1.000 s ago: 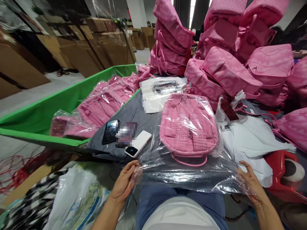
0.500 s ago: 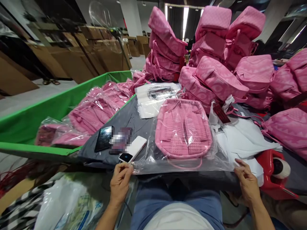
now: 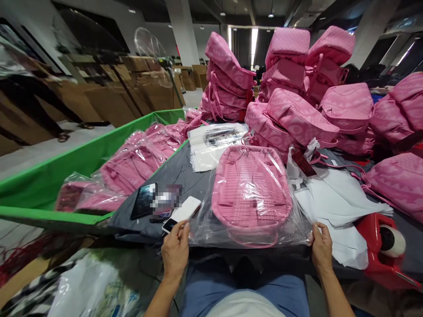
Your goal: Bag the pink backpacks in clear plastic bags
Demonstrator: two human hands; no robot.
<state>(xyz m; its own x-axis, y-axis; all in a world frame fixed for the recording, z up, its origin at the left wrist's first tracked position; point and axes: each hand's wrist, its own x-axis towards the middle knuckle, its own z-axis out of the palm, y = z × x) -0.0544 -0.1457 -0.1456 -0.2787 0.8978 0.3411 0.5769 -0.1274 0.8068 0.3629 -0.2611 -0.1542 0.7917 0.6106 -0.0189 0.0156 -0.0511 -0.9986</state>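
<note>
A pink backpack (image 3: 253,189) lies flat on the dark-covered table inside a clear plastic bag (image 3: 206,233). Its handle loop points toward me, near the bag's near edge. My left hand (image 3: 176,248) pinches the bag's near left corner, beside a white power bank (image 3: 187,211). At the near right corner, my right hand (image 3: 321,246) has its fingers closed on the same plastic. White sheets (image 3: 333,198) lie just beyond my right hand.
A green-walled bin (image 3: 109,147) at left holds several bagged pink backpacks (image 3: 132,163). More pink backpacks (image 3: 287,57) are piled at the back and right. A red tape dispenser (image 3: 372,237) stands right; a phone (image 3: 144,201) lies left. A person (image 3: 33,88) is at far left.
Both hands have moved inward, closer together, still at the bag's near corners. The plastic's near edge looks looser. More of a person shows at far left, and the camera has tilted up slightly.
</note>
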